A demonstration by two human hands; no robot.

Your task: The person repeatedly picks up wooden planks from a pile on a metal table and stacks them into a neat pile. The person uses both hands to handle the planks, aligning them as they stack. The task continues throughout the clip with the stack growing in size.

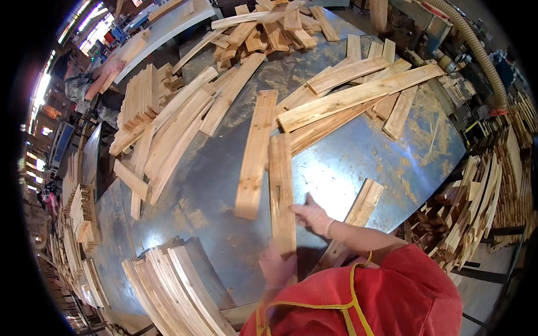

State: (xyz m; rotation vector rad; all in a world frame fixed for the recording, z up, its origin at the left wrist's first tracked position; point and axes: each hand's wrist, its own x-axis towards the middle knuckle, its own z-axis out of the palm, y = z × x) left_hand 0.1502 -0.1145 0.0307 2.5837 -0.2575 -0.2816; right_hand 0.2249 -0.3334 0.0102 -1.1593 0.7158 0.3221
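A long wooden board (282, 193) lies lengthwise in front of me on the metal table. My left hand (277, 266), slightly blurred, is closed around its near end. Beside the board's right edge is my right hand (312, 217), thumb apart and fingertips touching the wood; it does not wrap around the board. Just left of this board, another knotty board (256, 157) lies at a slight slant. A shorter board (350, 224) rests to the right, partly under my right forearm.
Loose boards (179, 129) lie at the left, with a heap (269, 31) at the far end and crossed boards (358, 95) at the far right. A row of boards (174, 291) stands near left. The metal table (330, 173) carries sawdust; stacked lumber (471, 196) stands beyond its right edge.
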